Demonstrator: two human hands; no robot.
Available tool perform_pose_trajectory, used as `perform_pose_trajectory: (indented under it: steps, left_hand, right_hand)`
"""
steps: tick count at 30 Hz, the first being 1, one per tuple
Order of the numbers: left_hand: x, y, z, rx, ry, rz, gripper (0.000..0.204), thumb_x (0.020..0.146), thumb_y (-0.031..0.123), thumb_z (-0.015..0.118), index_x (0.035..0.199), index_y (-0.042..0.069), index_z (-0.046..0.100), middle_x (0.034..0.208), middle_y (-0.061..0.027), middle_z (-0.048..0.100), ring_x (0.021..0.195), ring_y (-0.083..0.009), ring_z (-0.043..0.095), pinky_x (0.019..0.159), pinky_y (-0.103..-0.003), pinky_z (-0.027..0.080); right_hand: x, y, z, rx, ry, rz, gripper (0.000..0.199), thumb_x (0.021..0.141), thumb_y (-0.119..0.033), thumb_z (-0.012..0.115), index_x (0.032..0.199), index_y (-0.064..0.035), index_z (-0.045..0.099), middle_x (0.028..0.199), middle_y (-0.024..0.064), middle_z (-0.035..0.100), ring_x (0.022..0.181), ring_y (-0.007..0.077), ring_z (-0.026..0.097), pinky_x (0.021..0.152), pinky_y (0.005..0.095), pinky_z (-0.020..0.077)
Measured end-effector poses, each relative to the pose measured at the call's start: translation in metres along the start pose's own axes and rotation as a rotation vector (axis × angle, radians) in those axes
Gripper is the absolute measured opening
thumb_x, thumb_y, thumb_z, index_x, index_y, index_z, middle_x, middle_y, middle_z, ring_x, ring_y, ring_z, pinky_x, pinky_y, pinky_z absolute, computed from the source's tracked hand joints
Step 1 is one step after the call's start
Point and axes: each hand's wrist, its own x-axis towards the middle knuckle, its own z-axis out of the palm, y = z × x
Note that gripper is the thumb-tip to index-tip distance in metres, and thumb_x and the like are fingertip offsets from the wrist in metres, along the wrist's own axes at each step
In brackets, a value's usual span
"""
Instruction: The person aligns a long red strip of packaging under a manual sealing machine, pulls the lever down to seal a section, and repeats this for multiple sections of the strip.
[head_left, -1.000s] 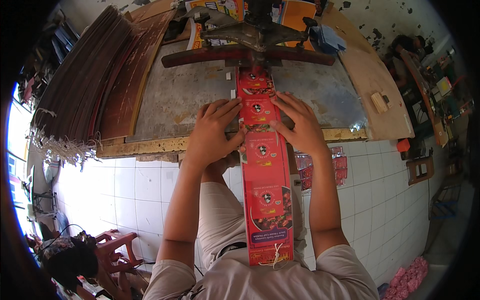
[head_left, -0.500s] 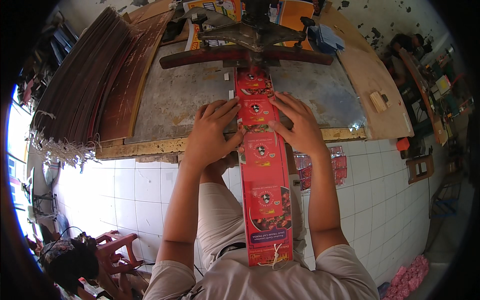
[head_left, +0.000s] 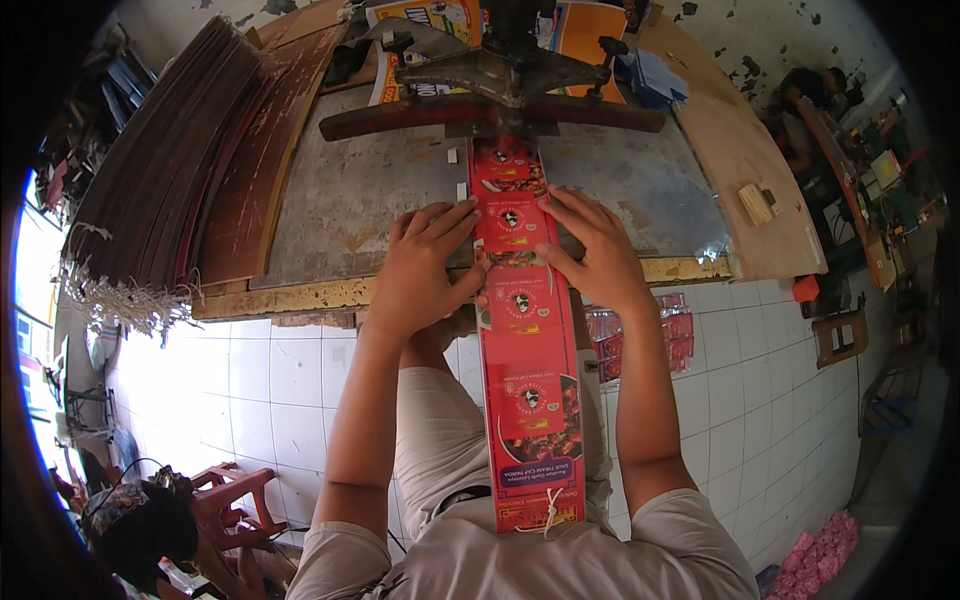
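A long red printed hanging strip [head_left: 508, 355], with several red packets along it and a white string loop [head_left: 551, 508] at its near end, runs from my lap onto a worn grey metal worktable [head_left: 350, 190]. Its far end sits beneath the dark head of a press [head_left: 510, 95] with a wide red-brown crossbar. My left hand [head_left: 430, 255] rests along the strip's left edge, fingertips and thumb touching it. Opposite, my right hand [head_left: 595, 250] lies at the right edge, fingers stretched out, its thumb on the strip. Both hands are open.
Brown boards with white strings [head_left: 170, 150] stack up at the left of the table. On the right lie a wooden block [head_left: 757, 203] and blue papers [head_left: 655, 80]. More red packets [head_left: 645, 340] lie on the tiled floor, near a red stool [head_left: 232, 505] and another person [head_left: 130, 530].
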Motion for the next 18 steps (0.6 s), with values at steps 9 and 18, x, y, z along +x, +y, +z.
perform_pose_trajectory:
  steps: [9,18]
  left_hand:
    - [0.0009,0.001,-0.0014,-0.004,-0.006,0.002,0.062,0.096,0.032,0.08,0.151,0.005,0.072,0.161,-0.0081,0.068,0.148,-0.034,0.06,0.127,-0.057,0.04]
    - [0.0013,0.0016,-0.0009,-0.001,0.0,0.005,0.061,0.095,0.031,0.08,0.15,0.005,0.072,0.16,-0.0088,0.068,0.148,-0.0342,0.06,0.127,-0.057,0.04]
  right_hand:
    - [0.0,-0.0021,-0.0009,0.028,0.006,0.006,0.061,0.105,-0.041,0.081,0.158,-0.0149,0.068,0.171,0.0094,0.057,0.164,0.0314,0.045,0.135,0.0511,0.0335]
    - [0.0003,-0.0006,-0.0011,0.007,0.01,-0.011,0.064,0.106,-0.049,0.077,0.157,-0.0118,0.068,0.171,0.0113,0.057,0.163,0.0312,0.047,0.135,0.0514,0.0343]
